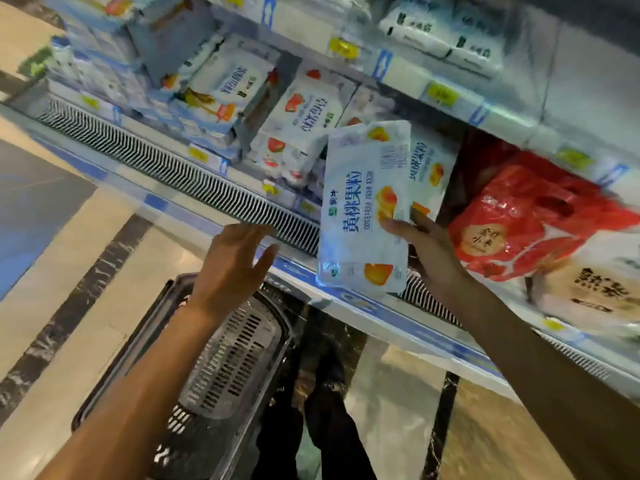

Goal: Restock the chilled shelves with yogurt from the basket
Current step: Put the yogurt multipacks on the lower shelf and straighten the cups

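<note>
Chilled shelves (408, 76) ahead, stocked with white packs (304, 112). Your right grip (427, 249) clasps a peach yogurt pack (363, 209) by its edge, held up before the shelf. Left grip (232, 261) spread, empty. Basket (225, 368) on the floor below.

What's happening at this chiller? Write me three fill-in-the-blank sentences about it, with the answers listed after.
1. The right hand grips a yogurt pack, while the left hand holds ____.
2. The basket stands on the ____.
3. The bag right of that pack is mostly ____.
Missing words: nothing; floor; red.
</note>
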